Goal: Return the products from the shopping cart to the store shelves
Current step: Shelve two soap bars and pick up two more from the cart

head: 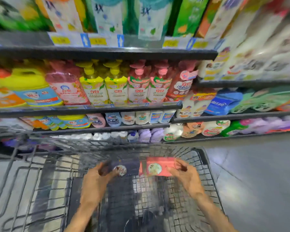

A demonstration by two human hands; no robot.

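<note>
Both my hands are over the wire shopping cart (206, 166). My left hand (100, 174) grips a dark purple pack (127, 166) with a round picture on its front. My right hand (182, 171) grips a red pack (157, 166) with a similar round picture. The two packs are held side by side, nearly touching, above the cart's far end. Store shelves (90, 109) with dish-soap bottles stand just beyond the cart. The whole view is blurred by motion.
Yellow and pink pump bottles (117, 84) fill the middle shelf, tall boxes (107, 15) the top one. Lower shelves hold small bottles (141, 118). A second shelf unit (241, 116) stands at the right. Grey floor (258, 173) lies right of the cart.
</note>
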